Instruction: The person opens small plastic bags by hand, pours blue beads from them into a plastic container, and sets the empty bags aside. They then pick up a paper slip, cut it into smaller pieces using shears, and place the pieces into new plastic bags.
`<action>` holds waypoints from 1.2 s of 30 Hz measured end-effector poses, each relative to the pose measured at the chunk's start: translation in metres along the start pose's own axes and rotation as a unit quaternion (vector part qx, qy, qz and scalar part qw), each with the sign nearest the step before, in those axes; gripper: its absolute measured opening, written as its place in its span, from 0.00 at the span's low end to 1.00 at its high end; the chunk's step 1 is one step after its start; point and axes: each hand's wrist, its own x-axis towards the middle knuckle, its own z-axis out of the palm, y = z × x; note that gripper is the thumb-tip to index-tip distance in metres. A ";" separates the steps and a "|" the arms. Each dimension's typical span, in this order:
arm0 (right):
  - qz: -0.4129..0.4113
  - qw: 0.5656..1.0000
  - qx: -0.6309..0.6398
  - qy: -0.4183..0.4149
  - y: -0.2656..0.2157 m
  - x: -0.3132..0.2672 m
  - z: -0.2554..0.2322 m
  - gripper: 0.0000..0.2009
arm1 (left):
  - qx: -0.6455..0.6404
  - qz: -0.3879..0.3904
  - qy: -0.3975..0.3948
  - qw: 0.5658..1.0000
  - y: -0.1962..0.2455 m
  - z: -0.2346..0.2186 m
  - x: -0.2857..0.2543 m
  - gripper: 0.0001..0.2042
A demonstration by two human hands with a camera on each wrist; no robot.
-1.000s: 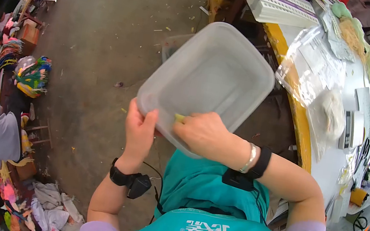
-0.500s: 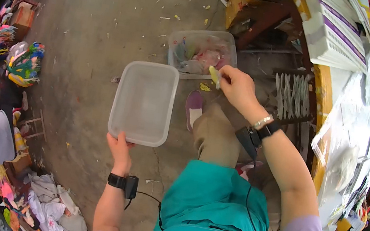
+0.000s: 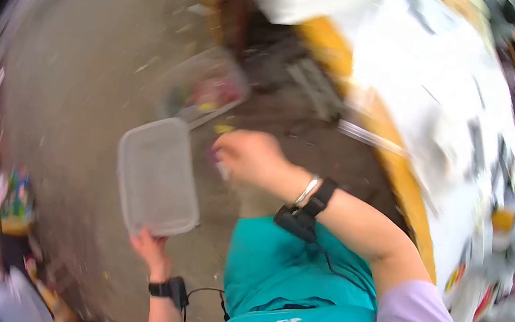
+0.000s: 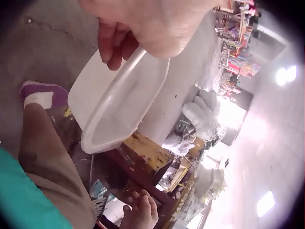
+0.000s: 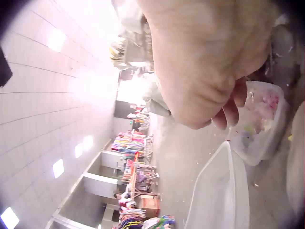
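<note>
An empty translucent plastic box [image 3: 159,176] hangs over the floor at the person's left. My left hand [image 3: 152,253] grips its near rim, thumb on one side and fingers on the other, as the left wrist view of the box [image 4: 128,102] shows. My right hand [image 3: 255,157] is in the air to the right of the box, its fingers [image 5: 231,113] loosely bent with nothing visible in them. Beyond both hands, a second clear bin [image 3: 173,77] of pink and pale scraps stands on the floor. A yellow scrap [image 3: 205,107] shows inside its near end.
A long white-topped table [image 3: 412,78] with a yellow edge runs along the right, bearing papers and plastic bags. Yellow bits [image 3: 223,128] lie on the floor beside the bin. Colourful bundles [image 3: 15,203] stand at the far left. The head view is blurred.
The yellow scrap has left my right hand, and a yellow scrap now shows in the bin. The right hand has come back toward the body. The left hand still holds the box, lowered to the left.
</note>
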 end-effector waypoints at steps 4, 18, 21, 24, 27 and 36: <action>-0.002 1.000 0.027 0.001 -0.031 -0.110 -0.085 0.07 | -0.038 0.091 -0.088 0.991 0.041 0.038 -0.023 0.19; 0.381 0.800 -0.149 0.439 0.017 -0.575 -0.330 0.11 | 0.050 0.140 -0.603 0.784 0.109 0.228 -0.299 0.23; 0.471 0.661 -0.407 0.420 0.044 -0.639 -0.357 0.17 | 0.096 0.117 -0.643 0.750 0.094 0.268 -0.350 0.20; 0.404 0.648 -0.491 0.420 0.088 -0.668 -0.372 0.22 | 0.134 0.086 -0.662 0.732 0.077 0.298 -0.381 0.18; 0.382 0.658 -0.532 0.371 0.108 -0.665 -0.377 0.23 | 0.183 0.096 -0.662 0.721 0.061 0.318 -0.385 0.19; 0.336 0.674 -0.542 0.372 0.128 -0.660 -0.376 0.14 | 0.178 0.089 -0.664 0.721 0.053 0.321 -0.415 0.19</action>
